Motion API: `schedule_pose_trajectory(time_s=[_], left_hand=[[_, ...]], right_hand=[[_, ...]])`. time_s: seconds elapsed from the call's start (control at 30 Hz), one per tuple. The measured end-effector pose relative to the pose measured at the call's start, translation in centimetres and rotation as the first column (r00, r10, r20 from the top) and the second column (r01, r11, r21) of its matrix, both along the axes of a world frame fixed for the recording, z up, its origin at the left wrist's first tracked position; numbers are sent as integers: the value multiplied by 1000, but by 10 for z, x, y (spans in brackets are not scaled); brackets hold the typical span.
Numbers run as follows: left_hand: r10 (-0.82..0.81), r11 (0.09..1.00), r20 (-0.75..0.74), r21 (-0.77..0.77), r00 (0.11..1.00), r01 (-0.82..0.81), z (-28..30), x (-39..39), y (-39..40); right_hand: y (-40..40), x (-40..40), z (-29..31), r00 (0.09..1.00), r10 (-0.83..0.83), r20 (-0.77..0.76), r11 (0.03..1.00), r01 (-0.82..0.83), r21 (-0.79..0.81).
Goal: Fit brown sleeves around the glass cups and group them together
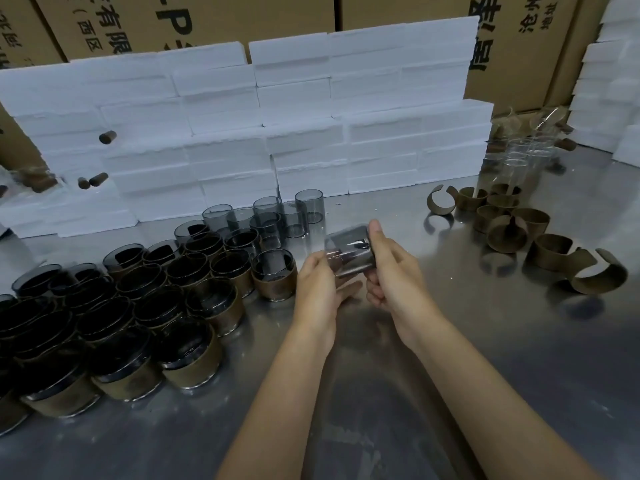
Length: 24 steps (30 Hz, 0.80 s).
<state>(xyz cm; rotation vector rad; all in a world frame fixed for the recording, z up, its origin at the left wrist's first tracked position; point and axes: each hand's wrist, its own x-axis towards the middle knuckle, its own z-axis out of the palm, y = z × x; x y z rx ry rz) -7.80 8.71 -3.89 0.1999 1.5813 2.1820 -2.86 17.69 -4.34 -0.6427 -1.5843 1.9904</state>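
Holding a smoky glass cup (349, 252) on its side above the metal table (485, 341), both hands are engaged at the centre of the view: the left hand (320, 289) cradles the cup from below and the near side, its fingers curled under the glass, while the right hand (391, 271) is wrapped over the far end, thumb on top. No brown sleeve can be made out on this cup; the glass is blurred, so whether a sleeve is partly on cannot be told. The step is judged to be the readying of a bare cup for sleeving. For this to be done well, the cup should be kept firmly supported by one hand while an open sleeve is fetched from the loose sleeves (512, 230) lying to the right, well apart from the hands. The split in the sleeve should be spread just enough to pass the glass, then the band seated squarely around the lower wall, as seen on the finished cups (138, 323) massed at the left. Squeezing the thin glass hard is best avoided, and a slip on the smooth wall is the likely risk. The sleeved cup would then be set upright beside the nearest finished one (274, 277). More bare cups (277, 216) wait behind, before the white foam blocks (277, 116).
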Motion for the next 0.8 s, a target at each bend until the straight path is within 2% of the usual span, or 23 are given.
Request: schedule_pose_trajectory(time_s=[0.1, 0.23, 0.27, 0.33, 0.4, 0.47, 0.5, 0.63, 0.8], left_hand=[[4, 993, 70, 120, 998, -12, -1, 2, 2], [-64, 988, 73, 142, 995, 53, 2, 5, 6], [-69, 985, 91, 163, 993, 53, 1, 3, 7], [-81, 970, 163, 238, 983, 40, 0, -1, 7], [-99, 952, 239, 306, 966, 22, 0, -7, 4], [-128, 928, 285, 372, 950, 14, -3, -13, 2], [-152, 920, 293, 390, 944, 27, -5, -15, 2], [-222, 900, 274, 426, 936, 89, -9, -19, 1], [-254, 887, 238, 443, 938, 128, -12, -23, 1]], right_hand=[[1, 0, -4, 994, -103, -28, 987, 105, 118], [9, -3, -9, 986, -165, -6, 923, 157, 351], [12, -3, -11, 990, -143, 8, 930, 132, 342], [21, -2, -12, 994, -109, 28, 970, 100, 221], [41, -6, -10, 968, -235, 85, 953, 213, 215], [68, -15, -8, 906, -396, 152, 872, 319, 370], [83, -19, -5, 876, -445, 187, 827, 322, 460], [138, -35, 1, 818, -431, 382, 756, 96, 647], [177, -55, 4, 722, -414, 554, 706, -129, 697]])
